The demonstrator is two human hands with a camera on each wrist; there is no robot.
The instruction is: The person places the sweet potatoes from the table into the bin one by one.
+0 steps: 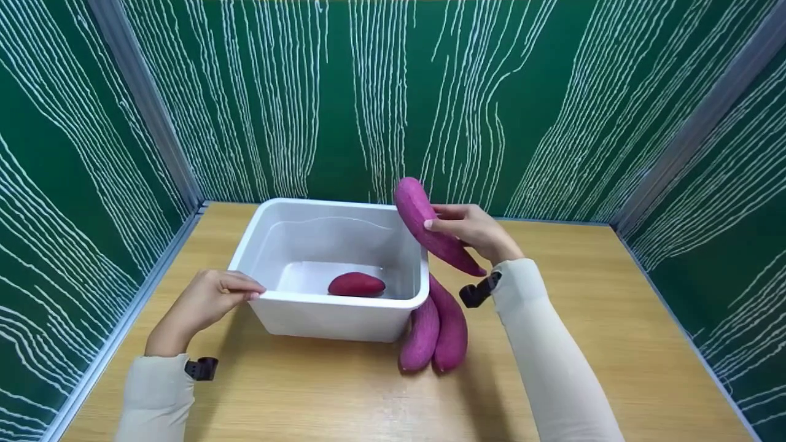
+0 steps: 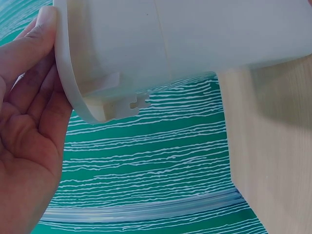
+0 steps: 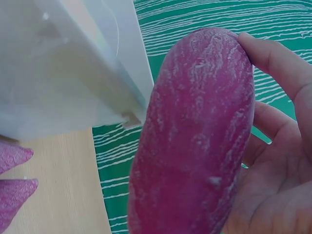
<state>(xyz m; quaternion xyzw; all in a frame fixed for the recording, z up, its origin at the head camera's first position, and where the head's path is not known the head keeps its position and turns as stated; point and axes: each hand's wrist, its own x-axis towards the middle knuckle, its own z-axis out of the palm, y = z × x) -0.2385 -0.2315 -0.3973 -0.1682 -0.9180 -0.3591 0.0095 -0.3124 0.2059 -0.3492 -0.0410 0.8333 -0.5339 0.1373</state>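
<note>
My right hand [image 1: 476, 230] grips a long purple sweet potato [image 1: 424, 218] at the right rim of a white plastic bin [image 1: 338, 319]. Its thick end points up and leftward, its tapered tip down toward the wrist. Filling the middle of the right wrist view is the same sweet potato [image 3: 195, 131], thumb on one side. With thumb and fingers my left hand [image 1: 206, 301] pinches the bin's front-left rim, seen close in the left wrist view on the rim [image 2: 66, 63]. Inside the bin lies a shorter red sweet potato [image 1: 356, 284].
Two more purple sweet potatoes, a lighter one [image 1: 420, 337] and a darker one [image 1: 451, 331], lie side by side on the wooden table [image 1: 319, 393], against the bin's right side. Green panels [image 1: 338, 123] with white wavy lines enclose the table at the back and sides.
</note>
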